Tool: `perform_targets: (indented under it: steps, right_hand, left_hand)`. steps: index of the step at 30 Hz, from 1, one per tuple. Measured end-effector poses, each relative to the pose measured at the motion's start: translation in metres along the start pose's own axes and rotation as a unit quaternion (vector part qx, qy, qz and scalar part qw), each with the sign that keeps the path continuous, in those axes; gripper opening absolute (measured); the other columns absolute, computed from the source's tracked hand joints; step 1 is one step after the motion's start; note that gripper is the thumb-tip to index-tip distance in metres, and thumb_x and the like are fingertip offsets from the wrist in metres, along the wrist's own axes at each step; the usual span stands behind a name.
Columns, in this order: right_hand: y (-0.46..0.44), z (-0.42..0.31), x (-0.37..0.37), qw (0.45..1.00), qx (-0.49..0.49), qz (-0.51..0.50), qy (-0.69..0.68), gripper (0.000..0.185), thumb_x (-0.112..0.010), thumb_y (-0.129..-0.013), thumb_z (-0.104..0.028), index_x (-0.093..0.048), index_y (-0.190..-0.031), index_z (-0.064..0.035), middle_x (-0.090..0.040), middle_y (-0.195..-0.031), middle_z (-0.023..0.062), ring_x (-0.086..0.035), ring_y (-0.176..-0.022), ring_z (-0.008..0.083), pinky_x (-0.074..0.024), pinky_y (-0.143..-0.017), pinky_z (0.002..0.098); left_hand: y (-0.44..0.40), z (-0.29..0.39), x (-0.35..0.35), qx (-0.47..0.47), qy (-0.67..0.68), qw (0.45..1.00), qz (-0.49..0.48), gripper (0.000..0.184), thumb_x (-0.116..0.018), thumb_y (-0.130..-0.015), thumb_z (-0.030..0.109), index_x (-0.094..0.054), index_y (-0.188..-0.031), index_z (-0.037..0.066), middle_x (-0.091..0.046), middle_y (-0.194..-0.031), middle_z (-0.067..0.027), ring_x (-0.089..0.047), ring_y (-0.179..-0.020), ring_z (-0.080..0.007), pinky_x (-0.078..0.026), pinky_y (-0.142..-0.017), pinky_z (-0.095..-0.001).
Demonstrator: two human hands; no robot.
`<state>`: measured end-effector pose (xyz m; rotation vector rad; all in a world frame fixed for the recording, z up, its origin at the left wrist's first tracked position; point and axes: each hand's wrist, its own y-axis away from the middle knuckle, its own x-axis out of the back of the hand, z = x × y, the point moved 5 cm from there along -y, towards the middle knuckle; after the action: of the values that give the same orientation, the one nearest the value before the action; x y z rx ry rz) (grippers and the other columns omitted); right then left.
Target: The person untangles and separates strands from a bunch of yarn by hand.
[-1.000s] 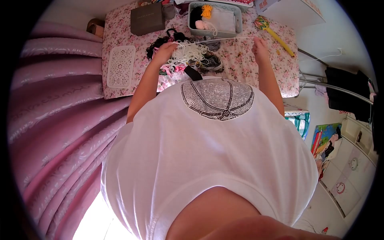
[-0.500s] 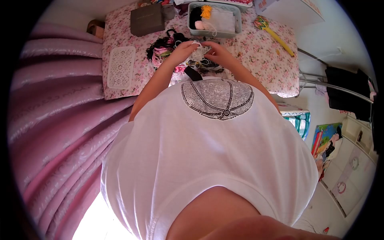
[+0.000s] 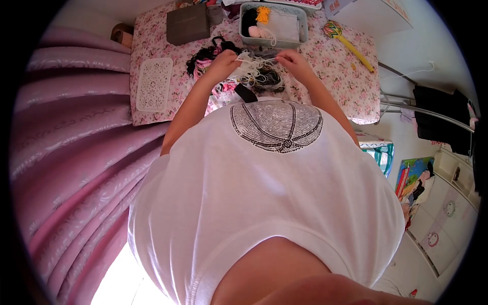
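Note:
White yarn point(image 3: 249, 71) lies in a loose tangle between my two hands, with a strand stretched across above it. My left hand point(image 3: 223, 66) pinches the strand at its left side. At the other side, my right hand point(image 3: 296, 65) has its fingers closed on the strand's right part. Black and pink yarn point(image 3: 199, 63) is heaped beside my left hand. Dark grey and black yarn point(image 3: 271, 80) sits under and right of the white tangle, near my right hand.
The yarn rests on a table with a pink floral cloth point(image 3: 325, 96). Behind it stand a dark box point(image 3: 188, 24) and a grey-green basket point(image 3: 274, 42) holding yarn. A white lace-patterned tray point(image 3: 154, 85) lies left; a yellow-handled object point(image 3: 353, 51) lies right. Pink curtains point(image 3: 76, 137) hang left.
My hands have moved apart, left hand to the left and right hand to the right. The white strand between them is now drawn out, and more of the tangle shows.

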<state>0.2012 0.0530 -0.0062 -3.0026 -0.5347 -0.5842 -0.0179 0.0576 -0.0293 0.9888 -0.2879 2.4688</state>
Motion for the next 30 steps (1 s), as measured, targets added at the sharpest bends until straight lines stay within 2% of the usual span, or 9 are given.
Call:
perform_targets:
  steps: [6, 12, 13, 16, 17, 19, 22, 25, 30]
  right_hand:
    - [0.002, 0.004, 0.033, 0.984, -0.008, 0.111, -0.140, 0.013, -0.054, -0.078, -0.015, -0.056, -0.085, -0.0036, -0.050, -0.068, -0.0024, -0.042, -0.062, 0.0054, -0.0363, -0.055, 0.0206]
    - [-0.001, -0.042, -0.010, 0.994, 0.019, -0.049, -0.091, 0.013, -0.054, -0.078, -0.014, -0.056, -0.084, -0.0026, -0.052, -0.070, -0.0019, -0.045, -0.065, 0.0055, -0.0379, -0.057, 0.0206]
    - [-0.002, -0.046, -0.012, 0.995, 0.036, -0.039, -0.084, 0.014, -0.054, -0.078, -0.014, -0.056, -0.083, -0.0019, -0.052, -0.071, -0.0018, -0.045, -0.065, 0.0054, -0.0377, -0.057, 0.0201]
    - [-0.005, -0.051, 0.000, 0.992, 0.050, 0.054, -0.105, 0.013, -0.053, -0.079, -0.015, -0.056, -0.082, -0.0023, -0.050, -0.069, -0.0025, -0.044, -0.062, 0.0047, -0.0364, -0.055, 0.0192]
    - [-0.005, -0.047, 0.009, 0.987, 0.035, 0.097, -0.121, 0.013, -0.053, -0.079, -0.015, -0.056, -0.082, -0.0026, -0.050, -0.068, -0.0027, -0.043, -0.062, 0.0044, -0.0359, -0.054, 0.0189]
    - [-0.003, -0.031, 0.036, 0.971, 0.007, 0.187, -0.151, 0.012, -0.053, -0.079, -0.015, -0.056, -0.081, -0.0030, -0.049, -0.066, -0.0031, -0.042, -0.060, 0.0039, -0.0350, -0.053, 0.0181]
    - [0.004, -0.001, 0.059, 0.961, -0.024, 0.212, -0.178, 0.012, -0.053, -0.079, -0.016, -0.056, -0.082, -0.0036, -0.047, -0.065, -0.0038, -0.040, -0.058, 0.0034, -0.0338, -0.052, 0.0177]
    - [0.011, 0.015, 0.049, 0.977, -0.041, 0.190, -0.086, 0.015, -0.055, -0.078, -0.016, -0.055, -0.086, -0.0032, -0.049, -0.068, -0.0030, -0.041, -0.058, 0.0034, -0.0347, -0.052, 0.0176]
    - [0.009, -0.013, -0.003, 0.995, -0.018, 0.014, -0.099, 0.019, -0.054, -0.079, -0.014, -0.053, -0.094, -0.0029, -0.051, -0.080, -0.0018, -0.042, -0.059, 0.0028, -0.0348, -0.051, 0.0172]
  left_hand:
    - [0.002, 0.002, 0.004, 0.011, -0.010, 0.999, 0.039, 0.030, -0.056, -0.072, 0.023, -0.054, -0.096, 0.006, -0.045, -0.113, -0.0119, -0.046, -0.100, -0.0249, -0.035, -0.084, -0.0314]
    - [-0.014, 0.059, -0.019, -0.050, 0.150, 0.987, 0.009, 0.043, -0.061, -0.070, 0.019, -0.045, -0.108, 0.006, -0.043, -0.116, -0.0123, -0.043, -0.106, -0.0238, -0.031, -0.088, -0.0311]
    - [-0.019, 0.074, -0.021, -0.113, 0.179, 0.977, 0.008, 0.035, -0.058, -0.073, 0.018, -0.048, -0.102, 0.003, -0.051, -0.106, -0.0120, -0.048, -0.098, -0.0218, -0.035, -0.084, -0.0301]
    - [-0.026, 0.062, -0.043, -0.084, 0.097, 0.988, -0.087, 0.026, -0.055, -0.076, 0.017, -0.051, -0.096, 0.000, -0.056, -0.092, -0.0099, -0.052, -0.086, -0.0184, -0.039, -0.075, -0.0286]
    - [-0.021, 0.054, -0.046, -0.021, 0.244, 0.968, -0.045, 0.020, -0.050, -0.080, 0.017, -0.053, -0.089, 0.000, -0.056, -0.079, -0.0039, -0.050, -0.069, -0.0124, -0.040, -0.062, -0.0251]
    - [-0.020, 0.039, -0.041, 0.017, 0.267, 0.963, -0.023, 0.019, -0.050, -0.080, 0.020, -0.054, -0.087, 0.003, -0.049, -0.067, -0.0013, -0.044, -0.059, -0.0102, -0.036, -0.054, -0.0236]
    - [-0.015, 0.029, -0.029, 0.063, 0.314, 0.947, -0.023, 0.020, -0.047, -0.083, 0.023, -0.054, -0.087, 0.005, -0.039, -0.057, 0.0029, -0.037, -0.053, -0.0069, -0.031, -0.048, -0.0212]
    - [-0.014, 0.047, -0.011, 0.021, 0.308, 0.951, -0.011, 0.022, -0.044, -0.085, 0.024, -0.053, -0.084, 0.003, -0.040, -0.060, 0.0035, -0.035, -0.053, -0.0048, -0.030, -0.048, -0.0187]
    - [-0.016, 0.057, -0.012, 0.072, 0.407, 0.908, -0.070, 0.026, -0.042, -0.085, 0.027, -0.052, -0.081, 0.004, -0.045, -0.065, 0.0030, -0.037, -0.055, -0.0041, -0.032, -0.049, -0.0182]
